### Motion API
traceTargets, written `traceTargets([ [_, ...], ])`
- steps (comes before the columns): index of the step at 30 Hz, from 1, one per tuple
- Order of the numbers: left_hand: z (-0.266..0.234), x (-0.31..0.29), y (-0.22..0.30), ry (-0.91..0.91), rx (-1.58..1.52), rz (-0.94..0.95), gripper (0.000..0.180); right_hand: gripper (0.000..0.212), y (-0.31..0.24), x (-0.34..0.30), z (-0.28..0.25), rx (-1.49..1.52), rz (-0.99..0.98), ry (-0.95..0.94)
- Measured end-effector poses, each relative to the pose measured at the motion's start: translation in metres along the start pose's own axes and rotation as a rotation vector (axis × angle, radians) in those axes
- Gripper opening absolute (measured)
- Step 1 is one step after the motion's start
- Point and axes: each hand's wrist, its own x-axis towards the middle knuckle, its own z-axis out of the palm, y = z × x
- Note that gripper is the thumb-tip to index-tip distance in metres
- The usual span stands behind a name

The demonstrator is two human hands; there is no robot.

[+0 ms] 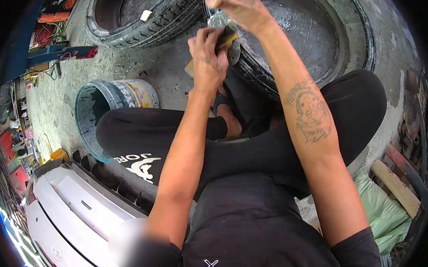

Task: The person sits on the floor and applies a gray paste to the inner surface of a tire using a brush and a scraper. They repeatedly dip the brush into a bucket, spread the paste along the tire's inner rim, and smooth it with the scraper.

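Observation:
My left hand (208,62) is closed around a black-and-yellow block (227,38), its fingers slightly blurred. A flat tan piece (189,68) pokes out below that hand; whether it belongs to the block cannot be told. Above it, my right hand (241,9) reaches to the top edge, thumb and fingers drawn together, partly cut off; what they hold is unclear. Between the hands sits a shiny, translucent crumpled-looking patch (217,21), beside a small grey rounded piece (235,51). Both hands are at the near-left rim of a large dusty black tyre (362,29).
A second tyre (164,28) lies at the far left, with a small white piece (146,15) on it. A teal bucket (81,115) stands by my left knee. Silver car bodywork (74,211) lies lower left. At right are a wooden bar (395,187) and a pale green bag (385,216).

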Motion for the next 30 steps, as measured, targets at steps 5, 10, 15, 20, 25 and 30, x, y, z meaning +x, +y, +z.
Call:
traceTargets([
  [5,-0.003,0.012,0.003,-0.004,-0.001,0.045,0.039,0.067,-0.006,0.001,-0.002,0.089,0.013,-0.013],
  [10,-0.004,0.001,0.005,-0.055,0.018,0.008,0.039,0.061,-0.007,0.0,0.007,-0.287,-0.116,0.032],
  [15,-0.002,-0.007,0.014,-0.058,0.025,0.021,0.041,0.04,-0.008,-0.007,0.01,-0.286,-0.05,0.12],
  [20,-0.005,-0.014,0.018,-0.068,0.035,0.022,0.044,0.044,-0.015,-0.016,0.01,-0.302,-0.014,0.141],
  [25,-0.001,0.009,0.008,-0.062,0.016,0.057,0.044,0.038,-0.015,-0.013,0.015,-0.322,-0.053,0.197],
  [30,-0.004,-0.006,0.011,-0.044,0.027,0.025,0.047,0.038,-0.009,-0.013,0.024,-0.329,-0.059,0.188],
])
